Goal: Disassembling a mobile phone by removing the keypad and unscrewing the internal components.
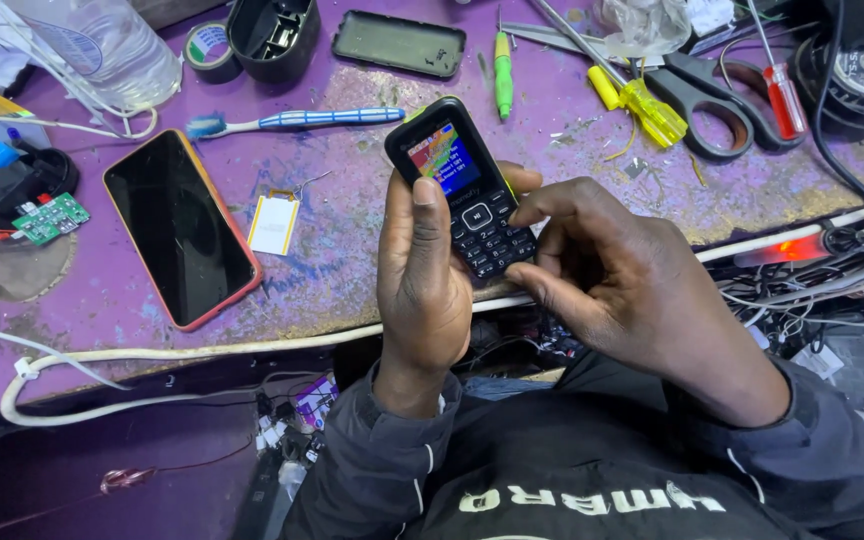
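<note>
Above the edge of the purple workbench [352, 260], the left hand [422, 290] has its fingers wrapped around a small black keypad phone [460, 185], seemingly light, rigid and slick, best held by its sides, while the right hand [632, 290] curls its fingertips onto the keys.

A: Where is there free room on the purple bench [352, 270]?

B: 1 open strip lies between the smartphone [180, 228] and the left hand [422, 290], broken only by the small white battery [274, 223].

A: And farther back?

B: Crowded. The toothbrush [297, 120] lies across the middle, with the green pen [503, 75], yellow screwdriver [642, 105] and scissors [712, 100] behind the right hand [612, 280].

A: The edges?

B: A white cable [152, 355] runs along the front edge; tangled wires [832, 280] block the right side; the circuit board [50, 218] and bottle [112, 45] fill the left.
</note>
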